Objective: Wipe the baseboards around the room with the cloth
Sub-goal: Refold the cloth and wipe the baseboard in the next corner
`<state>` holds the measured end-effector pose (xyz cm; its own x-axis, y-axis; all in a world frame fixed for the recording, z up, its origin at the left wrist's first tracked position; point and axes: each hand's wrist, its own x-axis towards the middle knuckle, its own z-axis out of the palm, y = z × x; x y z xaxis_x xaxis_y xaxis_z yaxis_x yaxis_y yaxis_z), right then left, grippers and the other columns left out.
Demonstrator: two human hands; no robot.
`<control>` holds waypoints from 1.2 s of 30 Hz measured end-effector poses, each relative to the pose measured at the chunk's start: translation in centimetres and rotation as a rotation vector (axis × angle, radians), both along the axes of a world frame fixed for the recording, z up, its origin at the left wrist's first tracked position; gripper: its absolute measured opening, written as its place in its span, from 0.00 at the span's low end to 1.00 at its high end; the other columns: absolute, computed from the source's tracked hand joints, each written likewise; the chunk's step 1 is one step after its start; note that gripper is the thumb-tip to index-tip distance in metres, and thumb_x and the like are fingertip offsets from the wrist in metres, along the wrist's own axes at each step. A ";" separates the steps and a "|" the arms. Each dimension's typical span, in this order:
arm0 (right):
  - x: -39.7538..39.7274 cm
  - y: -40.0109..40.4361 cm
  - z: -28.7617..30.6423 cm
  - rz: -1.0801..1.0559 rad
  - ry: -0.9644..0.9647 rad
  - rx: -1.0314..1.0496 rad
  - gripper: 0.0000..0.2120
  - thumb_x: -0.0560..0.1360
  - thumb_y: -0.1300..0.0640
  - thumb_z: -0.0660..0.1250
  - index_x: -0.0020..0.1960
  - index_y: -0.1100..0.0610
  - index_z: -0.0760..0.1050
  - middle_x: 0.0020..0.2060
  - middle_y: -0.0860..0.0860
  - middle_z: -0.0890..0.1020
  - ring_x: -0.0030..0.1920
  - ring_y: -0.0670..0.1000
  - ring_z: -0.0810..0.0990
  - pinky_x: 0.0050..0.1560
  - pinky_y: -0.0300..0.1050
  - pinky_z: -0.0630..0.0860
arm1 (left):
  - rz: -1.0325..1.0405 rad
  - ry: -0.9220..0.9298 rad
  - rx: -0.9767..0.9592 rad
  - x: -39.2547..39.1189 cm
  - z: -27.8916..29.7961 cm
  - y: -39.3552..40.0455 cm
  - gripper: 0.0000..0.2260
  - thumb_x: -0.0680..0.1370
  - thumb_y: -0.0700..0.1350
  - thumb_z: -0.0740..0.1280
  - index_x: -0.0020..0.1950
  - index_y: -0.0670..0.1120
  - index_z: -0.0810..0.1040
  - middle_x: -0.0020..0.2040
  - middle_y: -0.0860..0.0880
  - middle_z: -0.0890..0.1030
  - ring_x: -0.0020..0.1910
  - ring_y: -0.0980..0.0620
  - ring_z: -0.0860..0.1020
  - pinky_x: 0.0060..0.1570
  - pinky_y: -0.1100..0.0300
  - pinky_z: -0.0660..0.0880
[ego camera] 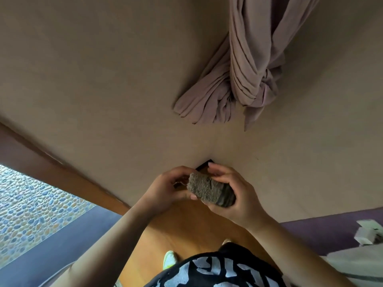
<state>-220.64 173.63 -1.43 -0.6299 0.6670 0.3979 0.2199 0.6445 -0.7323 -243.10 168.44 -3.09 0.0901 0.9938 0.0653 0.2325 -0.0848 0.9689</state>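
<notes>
Patterned shirt [217,272] below; both hands' fingers [222,176] grip the folded cloth [209,188].

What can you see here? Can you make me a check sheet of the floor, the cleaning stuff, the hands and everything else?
Surface: wooden floor, meeting beige walls in a corner.
Job's things: folded grey cloth, held up off the floor; dark baseboard peeks out at the corner.
Clutter: pale things on a purple surface.
Hands: left hand and right hand both grip the cloth.
Cables: nothing seen.
Surroundings: knotted curtain, pebble-patterned floor.
</notes>
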 end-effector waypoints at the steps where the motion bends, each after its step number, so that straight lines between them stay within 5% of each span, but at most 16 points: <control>1: 0.3 0.6 -0.2 0.004 0.007 -0.054 0.26 0.67 0.55 0.81 0.60 0.59 0.73 0.65 0.49 0.78 0.65 0.44 0.78 0.60 0.39 0.78 | 0.010 -0.013 -0.008 0.3 -0.4 0.6 0.23 0.69 0.60 0.76 0.59 0.50 0.80 0.56 0.54 0.83 0.56 0.52 0.82 0.58 0.59 0.77; 4: 1.2 2.8 -1.3 -0.008 0.002 -0.158 0.27 0.68 0.48 0.79 0.63 0.52 0.73 0.60 0.41 0.80 0.59 0.39 0.80 0.53 0.35 0.79 | 0.057 -0.023 -0.025 1.3 -1.8 2.6 0.24 0.69 0.60 0.76 0.59 0.49 0.80 0.55 0.50 0.83 0.56 0.49 0.82 0.57 0.52 0.78; 13: 6.6 13.5 -7.1 -0.002 -0.045 -0.190 0.30 0.67 0.47 0.78 0.64 0.62 0.78 0.57 0.47 0.81 0.58 0.37 0.79 0.54 0.31 0.77 | 0.213 0.211 -0.089 7.1 -4.9 10.7 0.23 0.69 0.65 0.72 0.63 0.66 0.73 0.58 0.65 0.77 0.55 0.62 0.77 0.53 0.70 0.72; 17: 8.0 17.4 -9.9 -0.032 -0.070 -0.269 0.29 0.69 0.45 0.78 0.65 0.55 0.76 0.58 0.45 0.80 0.59 0.34 0.77 0.56 0.32 0.76 | 0.267 0.409 -0.244 8.4 -8.4 13.1 0.28 0.75 0.73 0.56 0.71 0.61 0.69 0.64 0.59 0.74 0.61 0.56 0.76 0.63 0.53 0.75; 23: 9.0 18.1 -15.9 -0.162 -0.143 -0.366 0.29 0.69 0.42 0.76 0.65 0.54 0.77 0.56 0.41 0.80 0.57 0.35 0.78 0.55 0.28 0.74 | 0.330 0.812 -0.299 8.1 -15.1 12.4 0.23 0.81 0.56 0.59 0.75 0.51 0.68 0.72 0.49 0.72 0.71 0.45 0.71 0.69 0.48 0.66; 27: 8.0 16.9 -22.2 -0.242 -0.180 -0.394 0.31 0.68 0.40 0.74 0.64 0.56 0.79 0.52 0.45 0.82 0.52 0.45 0.82 0.50 0.37 0.80 | 0.250 1.002 -0.225 6.8 -21.7 11.9 0.25 0.77 0.48 0.71 0.73 0.48 0.72 0.73 0.45 0.73 0.72 0.43 0.72 0.71 0.41 0.66; 29: 7.1 16.1 -26.0 -0.268 -0.188 -0.401 0.32 0.67 0.39 0.74 0.64 0.57 0.79 0.51 0.45 0.82 0.50 0.45 0.82 0.48 0.39 0.81 | 0.222 1.053 -0.236 6.1 -25.7 11.6 0.26 0.78 0.49 0.70 0.75 0.49 0.69 0.75 0.46 0.70 0.74 0.43 0.69 0.73 0.42 0.60; 33: 4.8 15.1 -33.5 -0.316 -0.213 -0.458 0.33 0.66 0.39 0.74 0.64 0.57 0.79 0.51 0.46 0.84 0.50 0.44 0.83 0.47 0.35 0.80 | 0.040 1.267 -0.287 3.9 -34.4 11.9 0.28 0.84 0.52 0.56 0.82 0.51 0.49 0.82 0.47 0.50 0.81 0.45 0.50 0.75 0.45 0.37; 36: 3.4 15.2 -39.5 -0.329 -0.232 -0.502 0.31 0.67 0.42 0.75 0.65 0.56 0.78 0.52 0.47 0.84 0.51 0.43 0.82 0.47 0.28 0.76 | -0.027 1.390 -0.221 1.5 -40.2 13.4 0.29 0.84 0.50 0.54 0.82 0.50 0.47 0.82 0.46 0.47 0.81 0.45 0.47 0.74 0.45 0.33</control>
<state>-217.27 188.82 -40.92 -0.3932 0.9095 -0.1348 0.5365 0.1079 -0.8369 -241.57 181.83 -43.32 -0.0301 0.9686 -0.2468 0.9984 0.0172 -0.0541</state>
